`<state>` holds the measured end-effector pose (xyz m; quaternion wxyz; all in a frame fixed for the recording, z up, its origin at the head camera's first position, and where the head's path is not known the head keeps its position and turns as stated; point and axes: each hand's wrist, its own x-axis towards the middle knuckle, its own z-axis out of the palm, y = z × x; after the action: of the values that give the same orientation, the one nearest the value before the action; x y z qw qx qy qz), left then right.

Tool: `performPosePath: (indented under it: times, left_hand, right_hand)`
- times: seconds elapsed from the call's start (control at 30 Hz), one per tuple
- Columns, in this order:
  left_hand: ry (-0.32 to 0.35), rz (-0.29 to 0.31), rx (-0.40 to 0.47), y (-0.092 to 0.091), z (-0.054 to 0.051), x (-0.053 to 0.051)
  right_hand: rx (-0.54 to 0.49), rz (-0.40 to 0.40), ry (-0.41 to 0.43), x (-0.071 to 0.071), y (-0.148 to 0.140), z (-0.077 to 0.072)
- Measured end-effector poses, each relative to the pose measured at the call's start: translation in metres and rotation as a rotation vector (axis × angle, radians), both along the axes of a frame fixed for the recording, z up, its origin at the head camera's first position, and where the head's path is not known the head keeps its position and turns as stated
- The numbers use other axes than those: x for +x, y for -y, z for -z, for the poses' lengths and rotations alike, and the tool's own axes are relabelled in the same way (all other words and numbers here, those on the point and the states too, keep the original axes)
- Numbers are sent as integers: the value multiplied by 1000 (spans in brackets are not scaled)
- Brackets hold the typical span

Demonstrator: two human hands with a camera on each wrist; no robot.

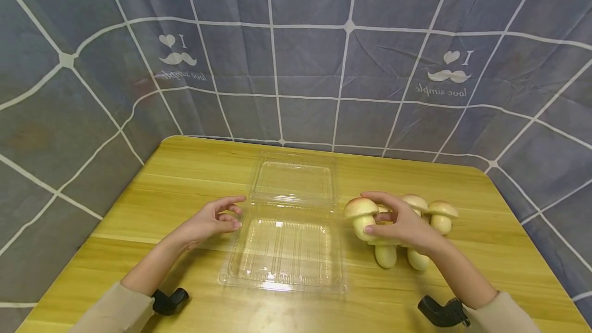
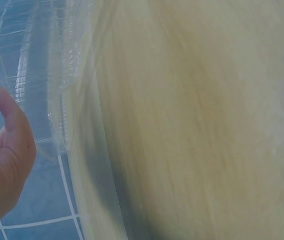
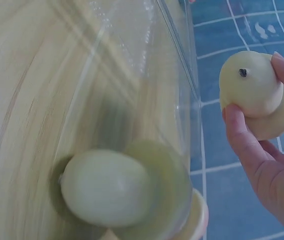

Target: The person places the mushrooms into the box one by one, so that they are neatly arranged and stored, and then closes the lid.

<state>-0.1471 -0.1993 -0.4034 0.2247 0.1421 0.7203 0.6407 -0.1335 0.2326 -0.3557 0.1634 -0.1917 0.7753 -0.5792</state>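
Note:
My right hand [image 1: 404, 222] holds a pale yellow toy mushroom [image 1: 362, 215] by its stem, thumb on the near side and fingers behind. In the right wrist view this mushroom [image 3: 252, 90] shows its rounded stem end with a small dark spot. Several like mushrooms [image 1: 442, 215] lie clustered under and behind that hand, partly hidden by it. A clear plastic clamshell box [image 1: 287, 251] lies unfolded in the middle, its lid [image 1: 293, 179] flat toward the back. Beside the box's left edge hovers my left hand [image 1: 210, 222], fingers loosely bent, thumb and forefinger apart, holding nothing.
A wood-grain table [image 1: 185, 189] with rounded far corners bears everything. Behind and along both sides hangs a grey-blue curtain [image 1: 305, 60] with white grid lines. Black curved wrist mounts [image 1: 170, 301] sit on both forearms near the sleeves.

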Motion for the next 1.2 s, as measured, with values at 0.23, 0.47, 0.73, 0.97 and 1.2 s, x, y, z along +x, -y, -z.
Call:
performPosePath:
  times: [0.23, 0.47, 0.73, 0.97, 1.2]
  left_hand:
    - [-5, -4, -12, 0, 1, 1]
    - [-3, -9, -14, 1, 3, 2]
    - [4, -11, -6, 1, 2, 2]
    - [12, -2, 4, 1, 1, 0]
    - [14, 0, 3, 0, 1, -1]
  right_hand:
    - [-33, -53, 7, -8, 20, -2]
    - [-21, -57, 56, -15, 41, -5]
    - [-40, -89, 109, -21, 62, -11]
    - [-49, -128, 122, -28, 80, -16]
    - [-72, -188, 110, -34, 98, -15]
